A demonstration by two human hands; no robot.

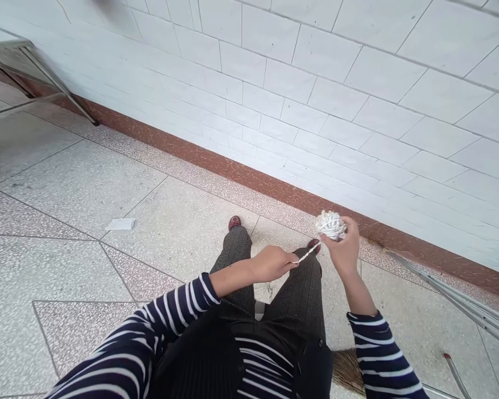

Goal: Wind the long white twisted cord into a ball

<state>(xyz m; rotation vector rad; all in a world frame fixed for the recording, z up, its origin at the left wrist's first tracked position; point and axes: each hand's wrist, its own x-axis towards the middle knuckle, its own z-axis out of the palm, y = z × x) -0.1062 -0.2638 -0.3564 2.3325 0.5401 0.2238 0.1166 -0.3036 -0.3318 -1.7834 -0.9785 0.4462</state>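
A ball of white yarn (pixel 331 225) sits in my right hand (pixel 344 247), with the thumb and fingers closed around its lower right side. From the ball a short strand of yarn (pixel 308 254) runs down and left, stretched fairly straight. My left hand (pixel 275 262) is closed, pinching that strand between its fingertips. Both hands are held out in front of me above my knees, a short way apart. The palm sides of both hands are mostly hidden.
A white tiled wall (pixel 258 77) with a reddish-brown skirting runs ahead. At left stands a metal-framed bench or table (pixel 45 77). A white slip of paper (pixel 120 224) lies on the speckled floor (pixel 83 266). Metal rails (pixel 453 293) are at right; a bristly brown thing (pixel 347 370) is beside me.
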